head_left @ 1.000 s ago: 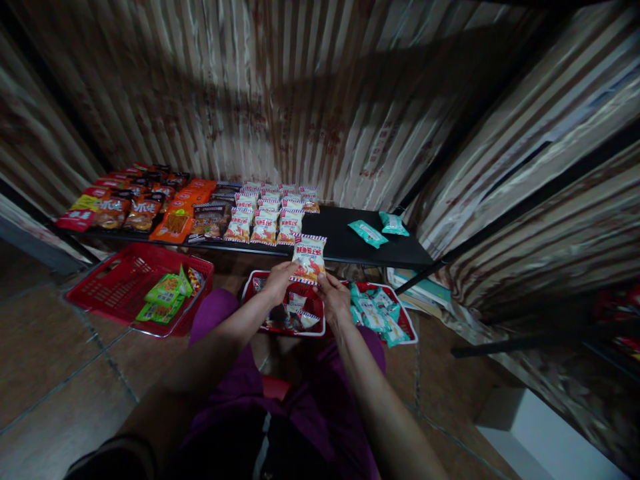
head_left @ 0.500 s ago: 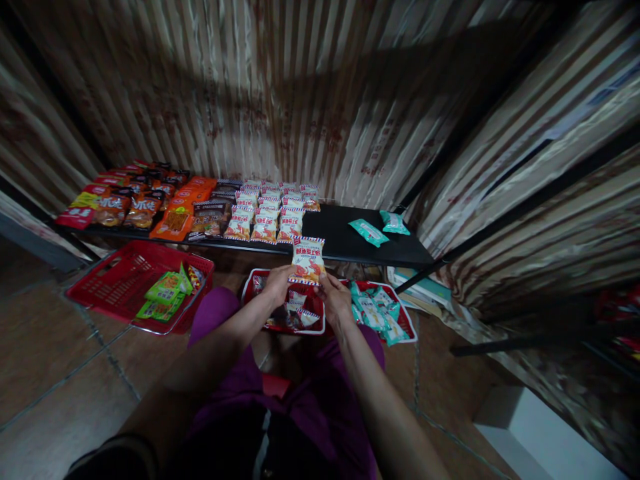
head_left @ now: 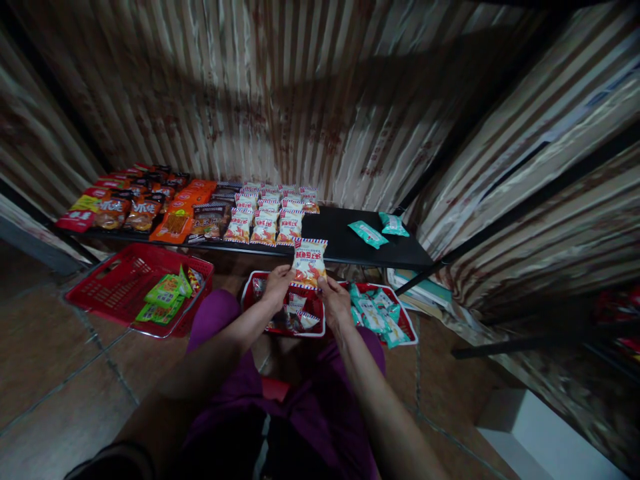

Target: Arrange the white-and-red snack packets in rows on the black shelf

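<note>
From afar I note left hand and right hand pinching one bag by its lower sides, likely for steadiness, near the front edge of the shelf.

I count two hands, one white packet between them, three baskets and one shelf. On the shelf I get two teal packets and, in the front row, three white packets; the ones behind overlap too much to number. One basket shows me at least two green packs.
</note>
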The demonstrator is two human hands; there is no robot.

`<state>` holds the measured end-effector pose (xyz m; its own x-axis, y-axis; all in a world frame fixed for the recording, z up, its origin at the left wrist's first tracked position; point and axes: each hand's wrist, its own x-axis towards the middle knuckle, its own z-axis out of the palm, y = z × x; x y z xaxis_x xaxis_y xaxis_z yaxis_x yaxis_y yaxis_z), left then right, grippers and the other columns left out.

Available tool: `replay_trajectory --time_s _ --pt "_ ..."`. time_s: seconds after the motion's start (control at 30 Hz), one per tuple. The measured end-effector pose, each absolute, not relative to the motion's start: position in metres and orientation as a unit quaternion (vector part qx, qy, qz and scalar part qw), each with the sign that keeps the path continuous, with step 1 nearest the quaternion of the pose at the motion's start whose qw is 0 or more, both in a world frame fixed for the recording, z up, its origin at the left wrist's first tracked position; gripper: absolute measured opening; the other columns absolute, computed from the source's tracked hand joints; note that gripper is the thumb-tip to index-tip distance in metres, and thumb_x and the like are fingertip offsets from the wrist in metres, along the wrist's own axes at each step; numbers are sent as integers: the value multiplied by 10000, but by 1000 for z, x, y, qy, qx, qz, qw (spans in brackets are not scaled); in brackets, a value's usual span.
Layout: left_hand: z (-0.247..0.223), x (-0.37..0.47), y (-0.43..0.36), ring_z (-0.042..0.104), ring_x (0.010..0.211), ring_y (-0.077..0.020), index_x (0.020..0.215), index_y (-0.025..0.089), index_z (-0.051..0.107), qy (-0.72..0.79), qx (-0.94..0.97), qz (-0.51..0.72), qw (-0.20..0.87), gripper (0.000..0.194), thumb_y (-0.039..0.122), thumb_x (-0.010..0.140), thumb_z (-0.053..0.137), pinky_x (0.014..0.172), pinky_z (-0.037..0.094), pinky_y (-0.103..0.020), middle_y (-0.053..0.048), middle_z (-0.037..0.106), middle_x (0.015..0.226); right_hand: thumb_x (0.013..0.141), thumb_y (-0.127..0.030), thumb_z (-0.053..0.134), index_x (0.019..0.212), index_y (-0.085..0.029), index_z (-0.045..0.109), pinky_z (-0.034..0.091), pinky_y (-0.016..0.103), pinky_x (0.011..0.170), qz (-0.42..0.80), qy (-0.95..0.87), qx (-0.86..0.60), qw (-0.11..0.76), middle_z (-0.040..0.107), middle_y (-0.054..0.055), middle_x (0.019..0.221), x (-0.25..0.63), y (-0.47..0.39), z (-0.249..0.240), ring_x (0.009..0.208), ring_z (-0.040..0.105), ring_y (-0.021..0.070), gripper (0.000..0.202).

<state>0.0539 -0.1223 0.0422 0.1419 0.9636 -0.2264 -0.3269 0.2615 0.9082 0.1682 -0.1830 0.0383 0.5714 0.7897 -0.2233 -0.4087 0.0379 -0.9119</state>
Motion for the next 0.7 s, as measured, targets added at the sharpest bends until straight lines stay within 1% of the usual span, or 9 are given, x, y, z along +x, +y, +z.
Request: replay_trajectory --time_s 0.07,0.13,0.23,0.33,0.4,0.5,0.57,0.63,0.7 --pt "41 56 -121 587 716 -132 832 172 648 459 430 516 581 214 179 623 691 745 452 -275 -29 651 772 591 -390 733 957 -174 698 504 281 613 388 -200 -563 702 725 22 806 168 -183 33 664 629 156 426" --pt "40 58 -120 588 766 -138 868 196 658 440 502 513 539 207 163 664 648 770 451 -270 -30 652 828 616 -415 701 980 -181 695 502 290 656 342 -222 -581 704 726 17 839 168 -183 31 719 632 167 433" --pt "40 60 -119 592 841 -158 932 222 672 408 554 490 535 229 200 713 610 810 450 -285 -46 648 937 645 -437 670 992 -186 694 492 299 707 306 -246 -594 702 723 22 883 168 -184 31 785 627 180 429" --pt "42 60 -121 579 934 -180 972 233 679 425 540 492 534 280 217 695 642 857 440 -292 -63 621 1053 665 -446 655 993 -181 697 476 320 770 279 -267 -602 699 714 42 928 169 -185 31 854 611 199 424" --pt "47 59 -122 571 980 -189 1019 237 668 420 515 493 561 339 229 680 669 872 439 -290 -69 613 1102 679 -444 648 976 -185 703 455 339 827 237 -291 -619 690 703 54 951 170 -185 30 897 591 204 398" --pt "57 60 -124 578 1009 -199 1136 235 613 369 481 472 640 449 274 694 682 875 444 -293 -79 622 1134 720 -414 620 947 -202 712 420 352 881 142 -358 -656 649 670 62 928 172 -186 29 901 562 193 324" --pt "65 61 -126 581 1026 -202 1192 238 575 336 456 460 684 523 303 688 700 876 444 -293 -81 620 1159 769 -373 573 960 -214 711 427 338 847 68 -412 -674 609 625 61 895 172 -189 30 864 546 177 284" --pt "74 62 -126 580 1036 -202 1214 250 554 322 426 460 709 576 323 669 722 861 450 -288 -75 618 1174 813 -316 517 997 -228 700 441 314 772 5 -469 -676 569 575 57 876 172 -193 30 822 530 163 274" --pt "82 62 -126 586 1020 -195 1184 255 572 322 400 463 723 551 349 664 726 825 462 -278 -64 631 1150 832 -247 478 1034 -252 685 439 302 721 -46 -525 -669 524 547 54 867 172 -197 30 800 515 160 289"
